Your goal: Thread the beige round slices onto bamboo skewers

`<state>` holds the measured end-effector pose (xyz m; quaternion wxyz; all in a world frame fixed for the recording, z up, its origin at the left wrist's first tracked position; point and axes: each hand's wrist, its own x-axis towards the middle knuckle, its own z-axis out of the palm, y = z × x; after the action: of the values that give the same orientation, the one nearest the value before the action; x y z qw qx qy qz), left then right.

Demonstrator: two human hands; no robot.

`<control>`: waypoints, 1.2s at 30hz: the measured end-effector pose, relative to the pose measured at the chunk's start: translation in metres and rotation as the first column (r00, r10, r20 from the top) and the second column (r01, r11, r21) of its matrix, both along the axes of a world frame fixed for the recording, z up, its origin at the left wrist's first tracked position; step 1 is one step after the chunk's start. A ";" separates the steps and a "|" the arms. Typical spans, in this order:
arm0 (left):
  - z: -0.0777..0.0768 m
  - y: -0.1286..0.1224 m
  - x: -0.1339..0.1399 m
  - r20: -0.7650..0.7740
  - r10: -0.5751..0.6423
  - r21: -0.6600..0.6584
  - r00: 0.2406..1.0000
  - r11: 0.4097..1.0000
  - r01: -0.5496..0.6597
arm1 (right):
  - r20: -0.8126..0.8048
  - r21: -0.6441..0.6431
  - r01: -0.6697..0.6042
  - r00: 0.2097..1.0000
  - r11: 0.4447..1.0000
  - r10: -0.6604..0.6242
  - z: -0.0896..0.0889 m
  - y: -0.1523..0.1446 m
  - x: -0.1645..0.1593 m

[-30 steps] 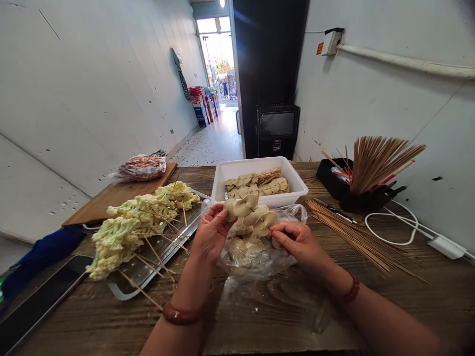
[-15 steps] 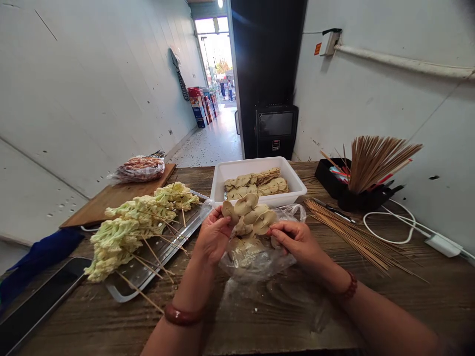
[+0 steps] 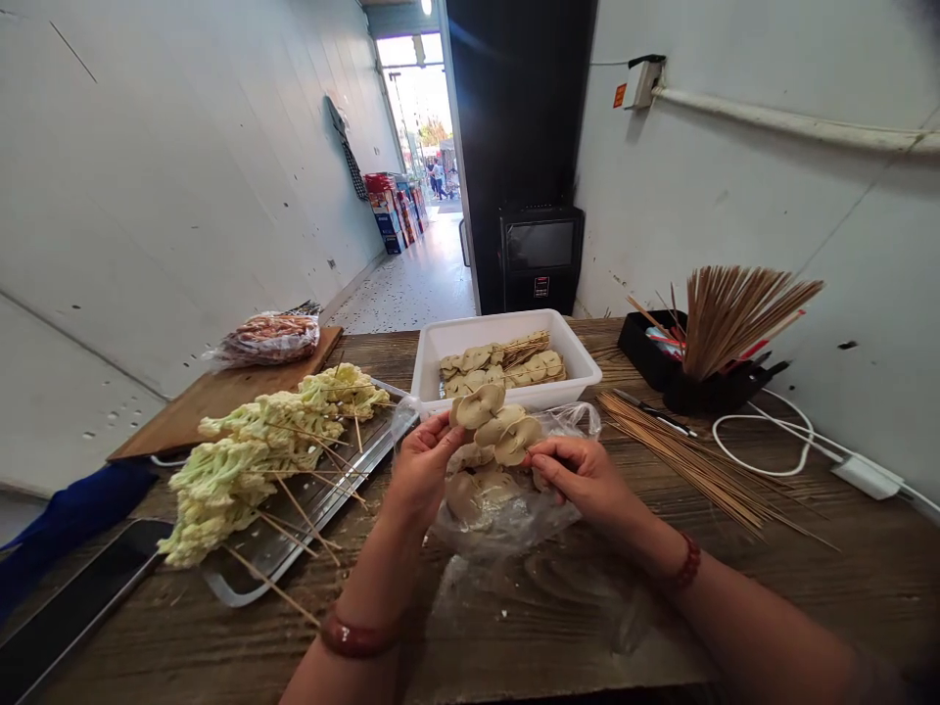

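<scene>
My left hand (image 3: 424,468) is closed, thumb and fingers pinching the upper left of a bunch of thin, beige round slices (image 3: 502,423). The slices overlap and curl as if threaded together. At the bunch's lower right, my right hand (image 3: 580,472) is closed in a pinch on what looks like the end of its skewer, mostly hidden by the fingers. Below both hands, a clear plastic bag (image 3: 506,529) lies open on the table with more of these slices (image 3: 481,492) in it. Just behind stands a white tub (image 3: 506,321) holding several finished-looking skewers of slices (image 3: 540,368).
On the left, skewered cauliflower (image 3: 250,441) lies on a metal tray (image 3: 257,578), beside a phone-like dark slab (image 3: 80,597). A bagged food pack (image 3: 268,338) rests on a wooden board (image 3: 168,416). Loose skewers (image 3: 682,465) and a black skewer holder (image 3: 705,392) are at right.
The slice at my left fingertips, previously facing me apart from the bunch, now sits tilted against the others. My right hand keeps its pinch. The view has shifted slightly.
</scene>
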<state>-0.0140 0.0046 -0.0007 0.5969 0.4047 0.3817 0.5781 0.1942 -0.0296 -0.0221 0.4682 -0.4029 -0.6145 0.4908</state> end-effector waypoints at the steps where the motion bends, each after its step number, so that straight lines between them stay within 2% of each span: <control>1: -0.001 0.000 0.000 -0.054 -0.010 0.013 0.999 1.000 0.011 | -0.002 -0.003 0.004 1.000 1.000 -0.005 0.001 0.000 0.000; 4: -0.004 0.000 -0.001 -0.204 0.002 0.063 0.979 0.998 0.011 | -0.007 -0.003 0.012 1.000 1.000 -0.012 0.003 -0.001 0.000; 6: -0.006 0.001 -0.002 -0.304 0.060 0.133 0.951 0.991 -0.020 | -0.015 0.002 0.011 1.000 1.000 -0.011 0.004 -0.002 0.000; 9: -0.006 0.001 -0.003 -0.357 0.135 0.197 0.924 0.978 -0.067 | -0.023 -0.005 0.005 1.000 1.000 -0.005 0.006 -0.002 0.000; 11: -0.004 0.001 -0.003 -0.297 0.097 0.130 0.950 0.990 -0.060 | -0.027 -0.014 0.012 1.000 1.000 -0.012 0.007 -0.002 -0.001; 14: -0.002 0.001 -0.002 -0.085 0.021 -0.027 0.996 0.999 -0.023 | -0.031 -0.027 0.024 0.999 0.999 -0.025 0.006 -0.003 -0.001; 17: -0.001 0.003 -0.004 0.112 0.056 -0.122 0.992 0.992 -0.042 | -0.030 -0.034 0.030 0.999 0.999 -0.031 0.005 -0.002 0.000; 19: 0.000 0.004 -0.006 0.176 0.101 -0.140 0.979 0.987 -0.077 | -0.029 -0.031 0.030 0.999 0.999 -0.031 0.004 -0.002 0.000; 24: 0.002 0.007 -0.011 0.264 0.178 -0.121 0.948 0.981 -0.150 | 0.019 -0.013 0.009 1.000 1.000 -0.009 0.006 -0.006 -0.003; 30: -0.001 0.010 -0.015 0.297 0.215 -0.105 0.930 0.976 -0.191 | 0.173 0.166 0.019 0.984 0.986 -0.048 0.003 -0.015 -0.016; 36: -0.001 0.009 -0.016 0.279 0.227 -0.102 0.933 0.973 -0.206 | 0.206 0.147 0.008 0.978 0.989 -0.039 -0.004 -0.018 -0.022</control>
<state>-0.0302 0.0133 -0.0020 0.5929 0.2500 0.3531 0.6792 0.1720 -0.0476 -0.0263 0.4350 -0.4242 -0.6894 0.3942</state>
